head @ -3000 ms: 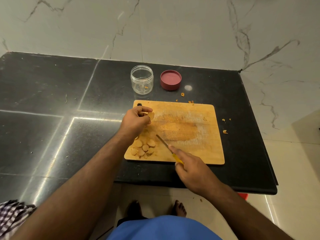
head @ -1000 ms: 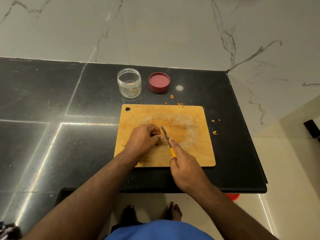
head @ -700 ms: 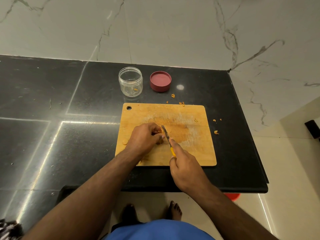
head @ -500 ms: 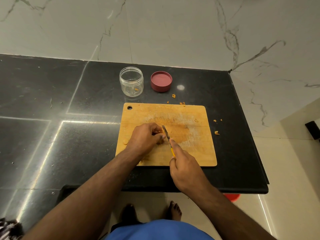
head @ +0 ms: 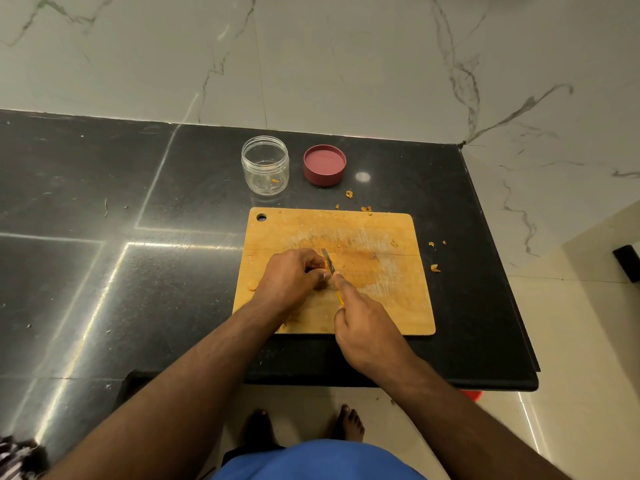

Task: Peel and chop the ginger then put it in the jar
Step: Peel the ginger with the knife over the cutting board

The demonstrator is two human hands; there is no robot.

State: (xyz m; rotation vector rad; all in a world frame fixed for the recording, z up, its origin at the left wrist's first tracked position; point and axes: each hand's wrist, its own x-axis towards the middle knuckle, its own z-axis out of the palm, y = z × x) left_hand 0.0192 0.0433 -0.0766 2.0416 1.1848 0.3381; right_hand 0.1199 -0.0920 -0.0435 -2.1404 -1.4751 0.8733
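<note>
The left hand (head: pixel 289 276) curls over the ginger, hiding nearly all of it (one slice (head: pixel 252 285) peeks out at its left). The right hand (head: pixel 367 332) covers most of the knife (head: pixel 329 262) handle. A checked cloth (head: pixel 15 460) is cut off bottom left.

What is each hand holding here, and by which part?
The right hand grips the knife by its yellow handle. The left hand curls over ginger on the cutting board, mostly hidden.

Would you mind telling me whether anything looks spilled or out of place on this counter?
Yes: small orange ginger scraps lie scattered on the black counter, beyond the cutting board near the red lid and off its right edge.
</note>
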